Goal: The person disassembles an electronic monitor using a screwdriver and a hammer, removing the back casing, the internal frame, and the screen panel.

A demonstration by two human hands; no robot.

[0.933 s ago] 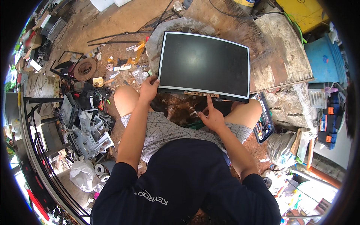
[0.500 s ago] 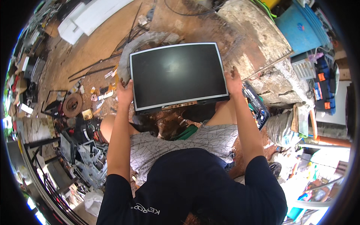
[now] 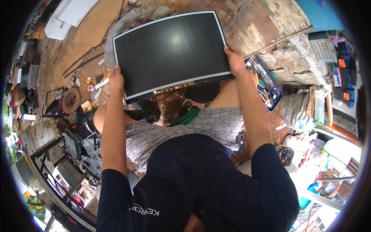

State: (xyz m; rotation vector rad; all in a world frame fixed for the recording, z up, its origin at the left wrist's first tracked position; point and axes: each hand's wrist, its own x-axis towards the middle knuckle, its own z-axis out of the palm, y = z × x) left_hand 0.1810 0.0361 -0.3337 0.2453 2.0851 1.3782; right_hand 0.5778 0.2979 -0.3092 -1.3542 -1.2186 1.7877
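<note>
Above the knees, flat screen panel (image 3: 172,50) face-up, long axis left-right, left hand (image 3: 116,79) and right hand (image 3: 235,60) fingers gripping its side edges

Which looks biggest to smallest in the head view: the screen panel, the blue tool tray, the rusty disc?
1. Screen panel, held at its edges by the left hand and right hand; it is raised nearer the camera, which enlarges it.
2. Blue tool tray.
3. Rusty disc.
</note>
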